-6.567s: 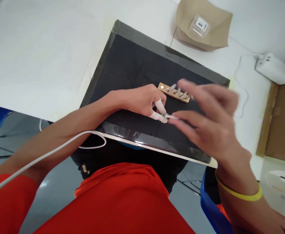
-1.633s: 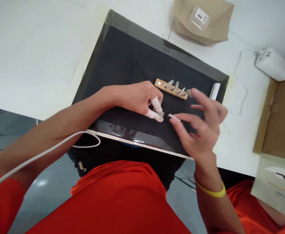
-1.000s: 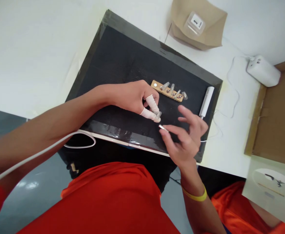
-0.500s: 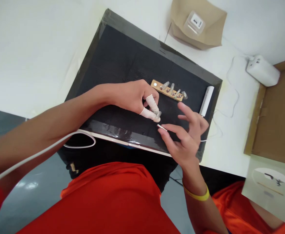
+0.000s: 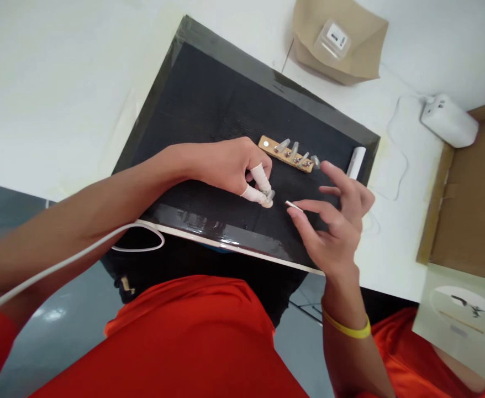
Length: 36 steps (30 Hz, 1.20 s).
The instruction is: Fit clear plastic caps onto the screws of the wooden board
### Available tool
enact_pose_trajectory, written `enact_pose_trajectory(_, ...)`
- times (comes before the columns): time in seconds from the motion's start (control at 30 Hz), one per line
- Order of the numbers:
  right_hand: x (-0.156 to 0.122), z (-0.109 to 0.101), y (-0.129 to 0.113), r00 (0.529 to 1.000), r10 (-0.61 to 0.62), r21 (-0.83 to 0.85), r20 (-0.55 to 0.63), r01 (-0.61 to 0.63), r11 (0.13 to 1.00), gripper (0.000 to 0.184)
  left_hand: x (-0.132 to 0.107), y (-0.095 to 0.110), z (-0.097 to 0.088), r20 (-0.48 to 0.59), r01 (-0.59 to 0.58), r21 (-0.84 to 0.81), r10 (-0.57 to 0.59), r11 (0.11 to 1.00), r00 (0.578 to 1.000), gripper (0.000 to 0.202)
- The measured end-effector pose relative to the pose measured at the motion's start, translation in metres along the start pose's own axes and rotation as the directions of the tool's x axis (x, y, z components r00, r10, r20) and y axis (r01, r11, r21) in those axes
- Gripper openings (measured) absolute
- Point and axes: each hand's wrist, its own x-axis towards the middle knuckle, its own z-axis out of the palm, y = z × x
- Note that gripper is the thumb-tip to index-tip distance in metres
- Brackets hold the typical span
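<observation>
My left hand point(image 5: 232, 168) rests on the black mat point(image 5: 209, 110), thumb and forefinger in white finger cots pinched on a small grey tip point(image 5: 269, 195). My right hand point(image 5: 333, 221) hovers just right of it, thumb and forefinger pinching a thin silvery pin point(image 5: 294, 205), other fingers spread. Behind both hands lies a small wooden strip point(image 5: 284, 154) with several clear grey tips standing in a row on it.
A white stick-shaped device point(image 5: 357, 162) lies at the mat's right edge with a thin cable. A brown paper bag point(image 5: 342, 47) holding a clear box sits at the back; a white adapter point(image 5: 449, 120) and a cardboard box point(image 5: 470, 204) are to the right.
My right hand has moved up and right with the pin, a little away from my left fingers. My left hand has stayed in place, still pinched.
</observation>
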Motion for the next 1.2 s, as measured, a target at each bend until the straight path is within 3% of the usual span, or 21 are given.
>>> enact_pose_trajectory(0.13, 0.006, -0.002, 0.002, 0.997, 0.028, -0.006, -0.076, -0.028, 1.0, 0.014, 0.0, 0.0, 0.001, -0.001, 0.015, 0.019, -0.015, 1.0, 1.0, 0.025)
enact_pose_trajectory(0.27, 0.014, 0.0, -0.002, 0.995, -0.069, -0.014, 0.068, 0.071, 0.997, 0.011, 0.0, -0.001, 0.001, 0.01, -0.012, 0.046, 0.012, 0.999, 1.0, 0.024)
enact_pose_trajectory(0.37, 0.019, 0.001, -0.005, 1.0, -0.018, -0.014, -0.002, 0.018, 1.0, 0.008, 0.0, -0.003, 0.002, -0.004, -0.025, 0.047, 0.025, 0.999, 1.0, 0.023)
enact_pose_trajectory(0.5, 0.022, 0.0, -0.003, 0.994, -0.082, 0.015, 0.069, 0.082, 0.997, 0.012, -0.001, -0.001, 0.001, -0.002, -0.027, 0.018, 0.027, 0.999, 1.0, 0.021)
enact_pose_trajectory(0.6, 0.018, -0.001, 0.005, 0.992, 0.04, 0.06, -0.116, -0.034, 0.998, 0.011, -0.005, 0.005, -0.007, -0.024, 0.005, -0.033, -0.006, 0.999, 1.0, 0.02)
enact_pose_trajectory(0.67, 0.012, -0.001, 0.011, 0.967, 0.146, 0.102, -0.21, -0.127, 0.987, 0.009, -0.008, 0.007, -0.014, -0.084, 0.042, -0.049, -0.046, 0.998, 0.995, 0.021)
enact_pose_trajectory(0.73, 0.004, 0.001, 0.013, 0.959, 0.192, 0.13, -0.209, -0.168, 0.977, 0.009, -0.011, 0.005, -0.021, -0.218, 0.081, -0.031, -0.086, 0.996, 0.972, 0.023)
enact_pose_trajectory(0.8, -0.003, 0.004, 0.011, 0.965, 0.208, 0.151, -0.16, -0.184, 0.971, 0.01, -0.012, -0.002, -0.025, -0.385, 0.109, 0.036, -0.087, 0.993, 0.919, 0.023)
enact_pose_trajectory(0.87, -0.009, 0.006, 0.008, 0.971, 0.205, 0.163, -0.125, -0.184, 0.969, 0.012, -0.01, -0.011, -0.026, -0.488, 0.125, 0.143, -0.04, 0.982, 0.872, 0.019)
enact_pose_trajectory(1.0, -0.012, 0.009, 0.001, 0.975, 0.205, 0.167, -0.083, -0.189, 0.968, 0.011, -0.003, -0.027, -0.019, -0.507, 0.067, 0.266, 0.081, 0.962, 0.858, 0.018)
enact_pose_trajectory(1.1, -0.012, 0.008, -0.002, 0.974, 0.221, 0.171, -0.053, -0.209, 0.963, 0.011, 0.001, -0.035, -0.014, -0.555, 0.01, 0.298, 0.165, 0.955, 0.816, 0.018)
enact_pose_trajectory(1.2, -0.012, 0.008, -0.003, 0.975, 0.22, 0.186, -0.042, -0.208, 0.96, 0.013, 0.003, -0.04, -0.013, -0.537, -0.011, 0.337, 0.202, 0.941, 0.819, 0.016)
